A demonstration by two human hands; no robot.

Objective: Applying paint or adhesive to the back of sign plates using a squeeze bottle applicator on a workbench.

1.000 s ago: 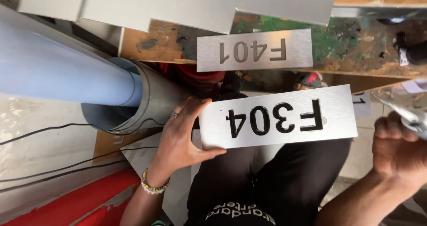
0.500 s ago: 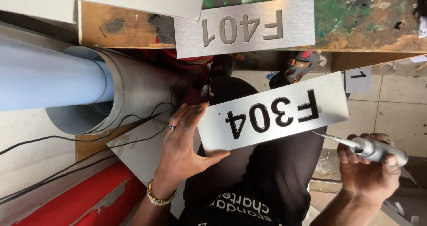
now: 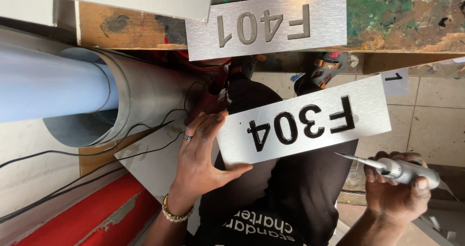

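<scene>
The left hand (image 3: 201, 154) grips the short end of a brushed metal sign plate (image 3: 304, 121) with black cut-out characters, thumb under its lower edge and fingers spread along the end; a ring sits on 1 finger and a beaded bracelet (image 3: 177, 212) on the wrist. The right hand (image 3: 396, 192) is wrapped around a silver applicator tube (image 3: 397, 168), its thin nozzle just beside the plate's lower right edge. A 2nd sign plate (image 3: 266, 24) lies on the paint-stained wooden surface (image 3: 407, 18). A grey metal duct (image 3: 145, 96) sleeves a pale blue pipe (image 3: 48, 88) at left.
</scene>
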